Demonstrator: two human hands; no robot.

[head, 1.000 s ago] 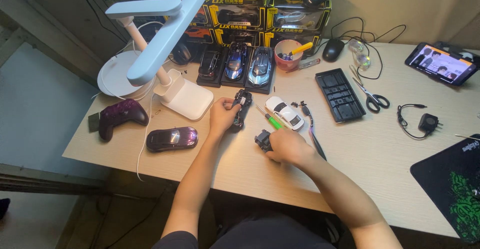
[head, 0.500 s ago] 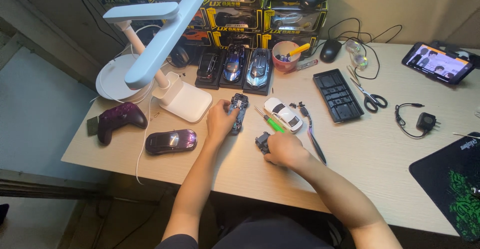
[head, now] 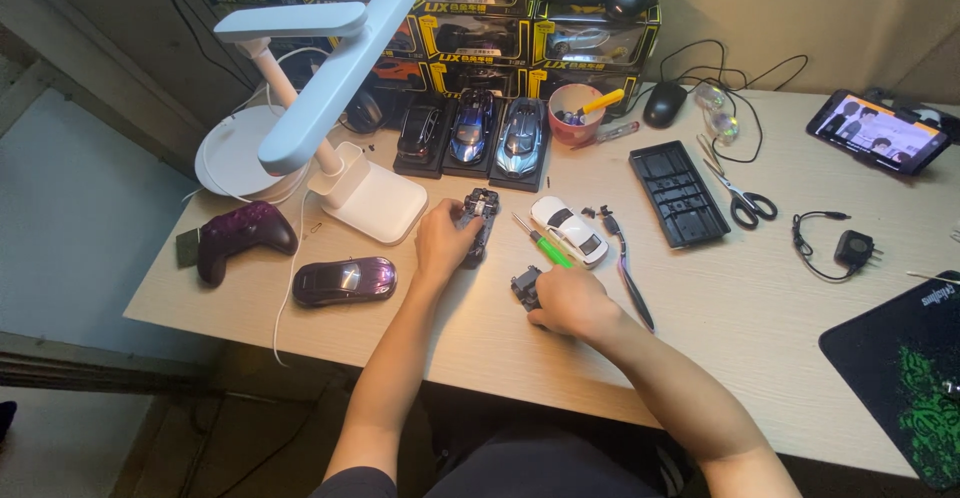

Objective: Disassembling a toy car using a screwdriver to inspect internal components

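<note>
I'm pinching the light, brittle-looking toy car chassis (head: 477, 226) by its sides in my left hand (head: 443, 245); my right hand (head: 566, 302) fingers are closing around a small dark car part (head: 525, 288).

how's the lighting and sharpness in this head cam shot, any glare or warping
Head view: warm, dim light over the pale wooden desk, far corners darker; soft glare on the glossy purple toy car; the bright phone screen looks washed out; desk edges bow slightly, wide-angle; left hand on the dark toy car chassis and right hand look sharp.
</note>
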